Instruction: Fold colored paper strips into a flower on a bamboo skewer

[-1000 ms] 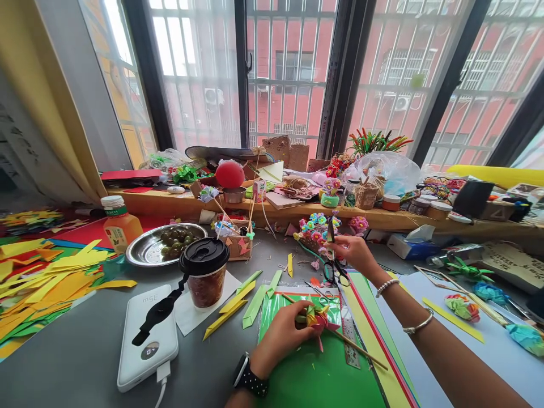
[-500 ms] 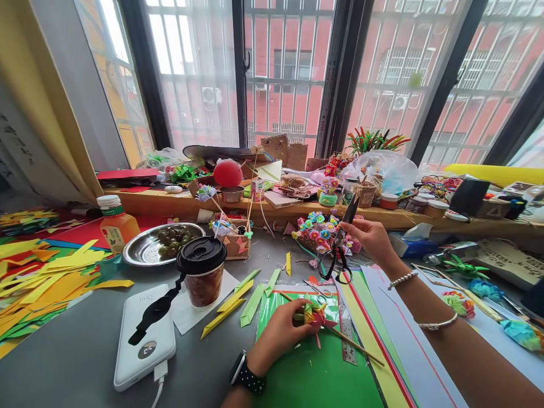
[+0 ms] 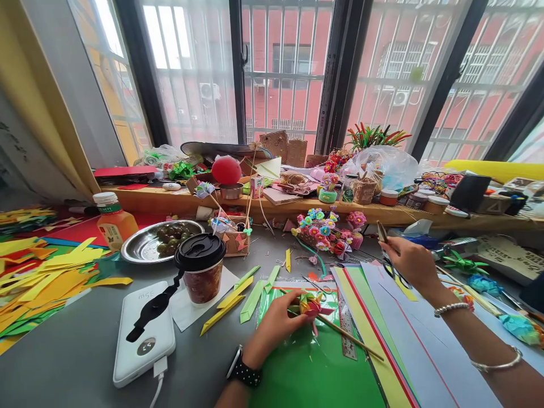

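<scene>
My left hand (image 3: 283, 323) is closed around a folded-paper flower (image 3: 311, 304) in pink, yellow and green. From the flower a thin wooden stick (image 3: 355, 337) slants down to the right, above a glossy green packet (image 3: 314, 377). A pair of scissors (image 3: 382, 231) is held by the blades in my right hand (image 3: 410, 263), over white paper sheets at the right. Its dark handles hang partly hidden below the fingers. Under the stick lies a metal ruler (image 3: 348, 337). Green and yellow folded paper strips (image 3: 254, 301) rest left of the packet.
A lidded coffee cup (image 3: 204, 277) and a white power bank (image 3: 144, 334) stand at the left, near a metal plate (image 3: 140, 258) of round fruit and an orange drink bottle (image 3: 113, 221). Crocheted flowers (image 3: 323, 229) lie at the back, below a cluttered windowsill.
My right hand has carried the scissors rightward and lower, from above the crocheted flowers to over the white sheets. My left hand stays nearly in place with the paper flower.
</scene>
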{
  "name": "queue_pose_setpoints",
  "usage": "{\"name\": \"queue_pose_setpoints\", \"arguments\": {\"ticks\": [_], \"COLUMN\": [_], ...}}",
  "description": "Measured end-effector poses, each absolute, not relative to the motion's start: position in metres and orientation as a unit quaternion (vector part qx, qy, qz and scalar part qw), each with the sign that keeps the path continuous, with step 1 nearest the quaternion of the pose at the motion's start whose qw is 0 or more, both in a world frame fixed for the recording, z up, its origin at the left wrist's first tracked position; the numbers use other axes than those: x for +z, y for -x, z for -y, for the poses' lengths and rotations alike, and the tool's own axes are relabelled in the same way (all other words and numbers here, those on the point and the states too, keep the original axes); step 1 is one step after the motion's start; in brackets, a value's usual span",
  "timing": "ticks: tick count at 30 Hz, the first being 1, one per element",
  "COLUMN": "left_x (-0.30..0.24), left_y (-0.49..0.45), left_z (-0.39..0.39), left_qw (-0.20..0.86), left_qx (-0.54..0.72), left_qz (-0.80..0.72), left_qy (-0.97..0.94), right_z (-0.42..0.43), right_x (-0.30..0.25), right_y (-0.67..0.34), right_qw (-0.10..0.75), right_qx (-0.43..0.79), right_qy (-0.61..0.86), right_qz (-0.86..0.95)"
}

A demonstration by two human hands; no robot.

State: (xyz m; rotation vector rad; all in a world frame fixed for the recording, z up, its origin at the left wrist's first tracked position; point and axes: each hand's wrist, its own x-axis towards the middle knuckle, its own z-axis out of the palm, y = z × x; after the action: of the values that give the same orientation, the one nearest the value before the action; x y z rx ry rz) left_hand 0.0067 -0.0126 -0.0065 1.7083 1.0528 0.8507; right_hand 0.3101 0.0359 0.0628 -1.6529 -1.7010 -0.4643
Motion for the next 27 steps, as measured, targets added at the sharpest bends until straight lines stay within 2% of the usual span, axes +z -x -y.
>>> {"name": "queue_pose_setpoints", "arguments": {"ticks": [7,12,26,27], "left_x": [0.005,0.010,0.008,0.007], "left_y": [-0.001,0.003,0.008,0.007], "left_z": [0.012,0.011,0.004,0.004], "left_qw": [0.470,0.481,0.540,0.541], "left_qx": [0.409,0.456,0.518,0.520], "left_qz": [-0.418,-0.387,-0.405,-0.411], "left_qy": [-0.662,-0.642,-0.525,-0.517], "right_z": [-0.030,-0.032,0.009,0.009], "right_x": [0.012,-0.005,0.032,0.031], "right_y": [-0.306,-0.283,-0.179,-0.176], "right_qw": [0.260,0.247,0.407,0.437], "right_qx": [-0.195,-0.138,0.184,0.257], "right_qy": [0.607,0.591,0.481,0.467], "right_qz": [0.725,0.756,0.754,0.725]}}
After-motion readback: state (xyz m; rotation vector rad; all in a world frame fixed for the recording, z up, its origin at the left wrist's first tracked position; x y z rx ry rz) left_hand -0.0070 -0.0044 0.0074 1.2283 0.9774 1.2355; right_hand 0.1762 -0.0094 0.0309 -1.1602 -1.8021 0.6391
